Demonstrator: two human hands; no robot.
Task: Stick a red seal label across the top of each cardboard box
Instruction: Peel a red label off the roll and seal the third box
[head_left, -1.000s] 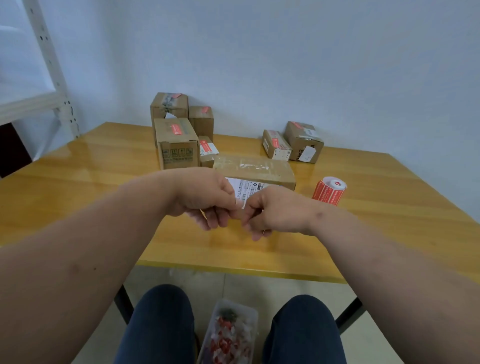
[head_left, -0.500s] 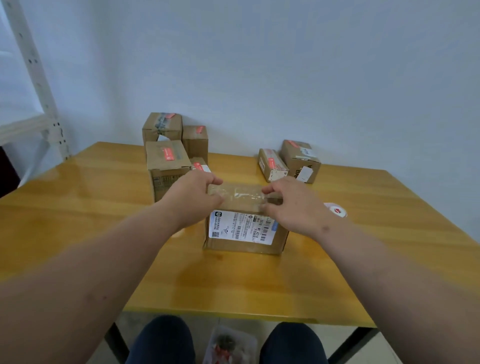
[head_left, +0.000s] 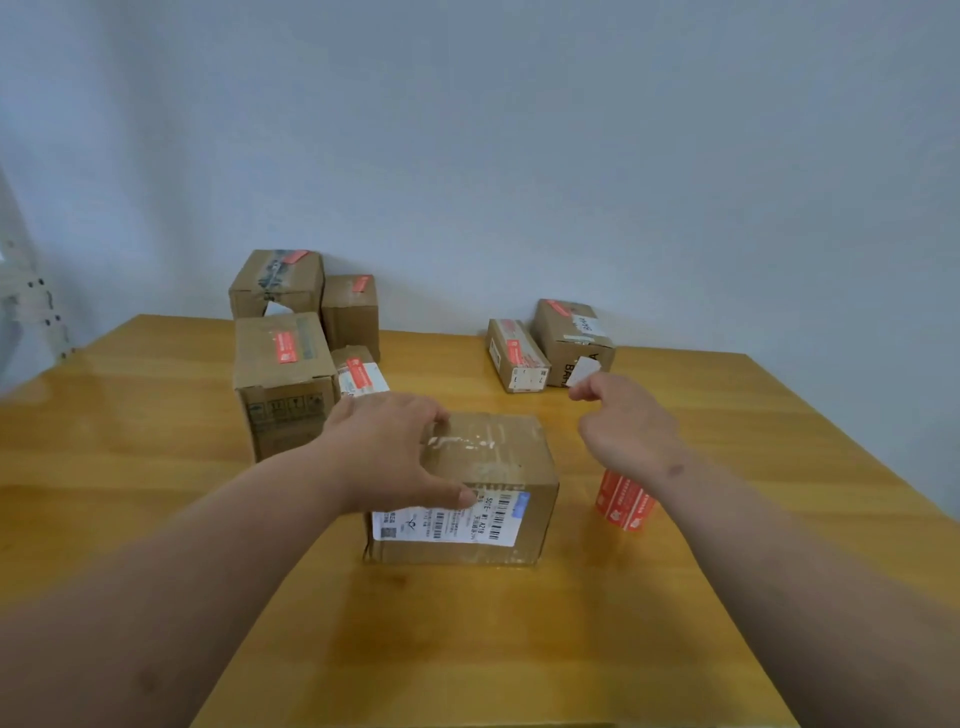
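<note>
The left hand (head_left: 387, 452) is gripping the blocky, tape-glossed cardboard box (head_left: 493, 483) at mid-table, thumb lying on its white label. The right hand (head_left: 626, 431) is hovering beside it, fingers curled, pinching nothing discernible. A red cylindrical roll (head_left: 623, 501) is standing just right.

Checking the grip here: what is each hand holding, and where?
Left hand grips the front box at its top left edge; right hand pinches a small white slip by its lower end.

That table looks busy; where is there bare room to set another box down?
Bare wood lies along the table left side, the near edge before the front box, and right of the label roll. The back is crowded with sealed boxes.
</note>
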